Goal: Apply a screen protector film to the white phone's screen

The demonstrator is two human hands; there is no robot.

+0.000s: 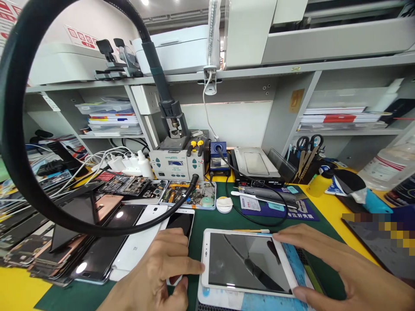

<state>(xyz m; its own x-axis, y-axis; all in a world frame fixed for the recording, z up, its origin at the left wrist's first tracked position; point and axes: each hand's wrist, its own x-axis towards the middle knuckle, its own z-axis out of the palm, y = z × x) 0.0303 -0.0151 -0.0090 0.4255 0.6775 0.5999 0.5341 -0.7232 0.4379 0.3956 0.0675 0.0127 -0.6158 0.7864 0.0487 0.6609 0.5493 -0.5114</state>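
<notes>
A white tablet (248, 263) with a dark, reflective screen lies face up at front centre, over a blue and white board (256, 300). My right hand (343, 268) grips its right end, fingers at the top corner and thumb at the bottom corner. At the tablet's left edge, my left hand (158, 268) touches it with a stretched index finger. The other fingers of that hand are curled and its thumb stands apart. Partly behind my left hand lies a white-framed phone (181, 220). A thin brush-like stick (253, 230) shows just beyond the tablet.
A black flexible hose (9, 142) loops across the left foreground from a grey soldering station (178, 164). Stacked phones (106, 242) crowd the left. A parts tray (191, 194), a small round white container (224, 204) and a cable (275, 224) lie beyond the tablet.
</notes>
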